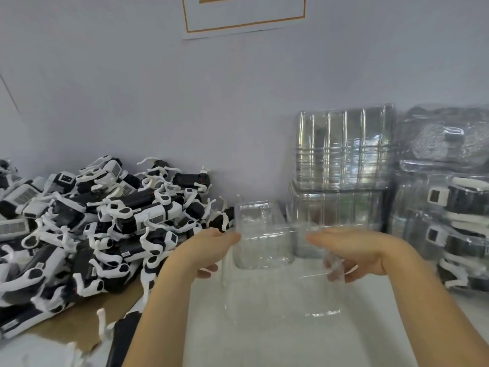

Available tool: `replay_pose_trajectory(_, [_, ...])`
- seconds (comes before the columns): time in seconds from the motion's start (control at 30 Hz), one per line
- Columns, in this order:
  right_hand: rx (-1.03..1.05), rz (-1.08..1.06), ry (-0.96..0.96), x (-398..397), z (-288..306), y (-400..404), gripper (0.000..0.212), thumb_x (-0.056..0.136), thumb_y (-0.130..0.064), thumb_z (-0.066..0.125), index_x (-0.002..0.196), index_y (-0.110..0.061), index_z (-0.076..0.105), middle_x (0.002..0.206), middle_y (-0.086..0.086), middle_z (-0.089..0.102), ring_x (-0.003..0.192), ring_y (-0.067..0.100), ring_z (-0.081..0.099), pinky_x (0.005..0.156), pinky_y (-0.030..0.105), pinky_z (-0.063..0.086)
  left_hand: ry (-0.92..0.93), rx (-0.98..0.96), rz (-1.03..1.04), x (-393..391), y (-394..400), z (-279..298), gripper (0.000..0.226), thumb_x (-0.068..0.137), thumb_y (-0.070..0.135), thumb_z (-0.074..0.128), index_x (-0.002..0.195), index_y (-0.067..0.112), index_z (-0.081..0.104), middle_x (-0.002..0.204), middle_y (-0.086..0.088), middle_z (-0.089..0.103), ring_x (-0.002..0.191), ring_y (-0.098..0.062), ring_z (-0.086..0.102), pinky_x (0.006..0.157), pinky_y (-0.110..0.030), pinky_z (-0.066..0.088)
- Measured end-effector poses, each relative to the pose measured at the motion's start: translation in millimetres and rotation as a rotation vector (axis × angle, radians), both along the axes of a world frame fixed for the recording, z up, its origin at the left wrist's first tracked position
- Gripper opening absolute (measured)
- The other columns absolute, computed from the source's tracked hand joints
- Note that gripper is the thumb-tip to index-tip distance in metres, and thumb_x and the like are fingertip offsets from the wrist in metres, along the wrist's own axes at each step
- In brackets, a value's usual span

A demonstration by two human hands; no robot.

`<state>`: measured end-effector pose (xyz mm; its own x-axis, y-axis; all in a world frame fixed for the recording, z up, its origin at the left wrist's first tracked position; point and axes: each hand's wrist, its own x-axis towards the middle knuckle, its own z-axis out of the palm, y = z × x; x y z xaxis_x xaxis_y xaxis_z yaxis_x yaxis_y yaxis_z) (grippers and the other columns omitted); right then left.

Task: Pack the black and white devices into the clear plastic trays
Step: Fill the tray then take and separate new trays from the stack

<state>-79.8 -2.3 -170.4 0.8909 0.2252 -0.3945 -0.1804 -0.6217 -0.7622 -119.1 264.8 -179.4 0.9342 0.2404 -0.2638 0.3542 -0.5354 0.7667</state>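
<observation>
A clear plastic tray [264, 250] is held above the white table between both hands. My left hand [211, 247] grips its left edge, thumb on top and fingers curled beneath. My right hand [352, 251] grips the right edge the same way, fingers showing through the plastic. A big heap of black and white devices [105, 221] lies to the left, apart from both hands. The held tray looks empty.
Stacks of empty clear trays [341, 160] stand against the wall at the back right. Packed trays with devices inside [449, 207] are piled at the far right. Brown cardboard [87, 321] lies under the heap. The white table [291, 335] spreads below the hands.
</observation>
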Motion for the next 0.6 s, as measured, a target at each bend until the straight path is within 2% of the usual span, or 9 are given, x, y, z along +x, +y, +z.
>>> replay_pose_trajectory(0.1, [-0.062, 0.022, 0.045, 2.2, -8.0, 4.1, 0.031, 0.094, -0.052, 0.059, 0.114, -0.029, 0.063, 0.086, 0.005, 0.065, 0.062, 0.019, 0.066, 0.060, 0.025, 0.056, -0.069, 0.191, 0.025, 0.5, 1.4, 5.2, 0.036, 0.097, 0.049, 0.050, 0.081, 0.018, 0.051, 0.074, 0.001, 0.052, 0.065, -0.017, 0.053, 0.059, -0.027, 0.043])
replay_pose_trajectory(0.2, [-0.076, 0.027, 0.083, 2.7, -14.9, 7.1, 0.036, 0.096, -0.052, 0.055, 0.113, -0.022, 0.064, 0.088, 0.008, 0.066, 0.062, 0.021, 0.065, 0.060, 0.028, 0.059, -0.231, 0.278, 0.173, 1.2, 10.5, 12.8, 0.041, 0.096, 0.038, 0.054, 0.066, 0.014, 0.043, 0.057, -0.001, 0.041, 0.053, -0.019, 0.041, 0.052, -0.026, 0.032])
replay_pose_trajectory(0.23, [-0.082, 0.019, 0.083, 3.7, -17.4, 7.7, 0.039, 0.097, -0.053, 0.054, 0.116, -0.020, 0.063, 0.095, 0.011, 0.066, 0.066, 0.023, 0.065, 0.062, 0.030, 0.060, -0.276, 0.316, 0.224, 0.5, 14.5, 14.9, 0.038, 0.096, 0.037, 0.054, 0.067, 0.012, 0.050, 0.060, -0.002, 0.047, 0.058, -0.021, 0.047, 0.055, -0.027, 0.035])
replay_pose_trajectory(0.3, [-0.102, -0.006, 0.070, 5.7, -20.2, 8.8, 0.045, 0.097, -0.055, 0.052, 0.124, -0.021, 0.060, 0.111, 0.013, 0.065, 0.078, 0.027, 0.065, 0.068, 0.033, 0.061, -0.330, 0.413, 0.333, -2.2, 20.2, 15.4, 0.026, 0.094, 0.034, 0.056, 0.089, 0.009, 0.062, 0.089, -0.008, 0.064, 0.093, -0.027, 0.059, 0.072, -0.031, 0.039])
replay_pose_trajectory(0.33, [-0.113, -0.016, 0.063, 6.4, -20.3, 9.0, 0.048, 0.096, -0.058, 0.050, 0.129, -0.023, 0.057, 0.114, 0.010, 0.063, 0.083, 0.027, 0.066, 0.069, 0.034, 0.060, -0.348, 0.443, 0.401, -2.9, 22.3, 13.3, 0.024, 0.094, 0.033, 0.057, 0.100, 0.010, 0.061, 0.109, -0.013, 0.062, 0.112, -0.032, 0.053, 0.080, -0.033, 0.034])
replay_pose_trajectory(0.37, [-0.130, -0.015, 0.057, 7.2, -19.4, 9.3, 0.053, 0.095, -0.061, 0.048, 0.134, -0.026, 0.053, 0.119, 0.006, 0.061, 0.089, 0.026, 0.065, 0.070, 0.034, 0.059, -0.357, 0.454, 0.469, -2.9, 23.3, 10.4, 0.024, 0.094, 0.030, 0.058, 0.108, 0.011, 0.057, 0.123, -0.018, 0.054, 0.121, -0.036, 0.043, 0.084, -0.034, 0.029])
replay_pose_trajectory(0.47, [-0.218, 0.009, 0.002, 9.6, -15.9, 8.2, 0.066, 0.093, -0.070, 0.041, 0.148, -0.034, 0.038, 0.145, -0.002, 0.045, 0.103, 0.024, 0.059, 0.084, 0.036, 0.056, -0.400, 0.408, 0.619, -5.7, 22.9, 3.9, 0.032, 0.088, 0.008, 0.058, 0.116, 0.007, 0.043, 0.132, -0.024, 0.033, 0.121, -0.040, 0.031, 0.085, -0.040, 0.035])
replay_pose_trajectory(0.53, [-0.234, 0.000, -0.051, 11.8, -16.1, 6.8, 0.069, 0.093, -0.072, 0.039, 0.150, -0.033, 0.037, 0.141, -0.005, 0.044, 0.110, 0.024, 0.057, 0.090, 0.038, 0.053, -0.406, 0.351, 0.665, -5.1, 26.9, -2.6, 0.039, 0.085, -0.002, 0.056, 0.119, 0.003, 0.040, 0.134, -0.025, 0.031, 0.122, -0.043, 0.032, 0.086, -0.044, 0.039])
replay_pose_trajectory(0.6, [-0.225, -0.005, -0.082, 12.9, -16.1, 6.8, 0.066, 0.094, -0.070, 0.038, 0.147, -0.031, 0.040, 0.131, -0.006, 0.045, 0.112, 0.023, 0.056, 0.092, 0.037, 0.051, -0.397, 0.313, 0.691, -6.2, 32.6, -8.1, 0.030, 0.085, -0.004, 0.057, 0.113, -0.004, 0.049, 0.126, -0.028, 0.044, 0.119, -0.043, 0.040, 0.087, -0.048, 0.044])
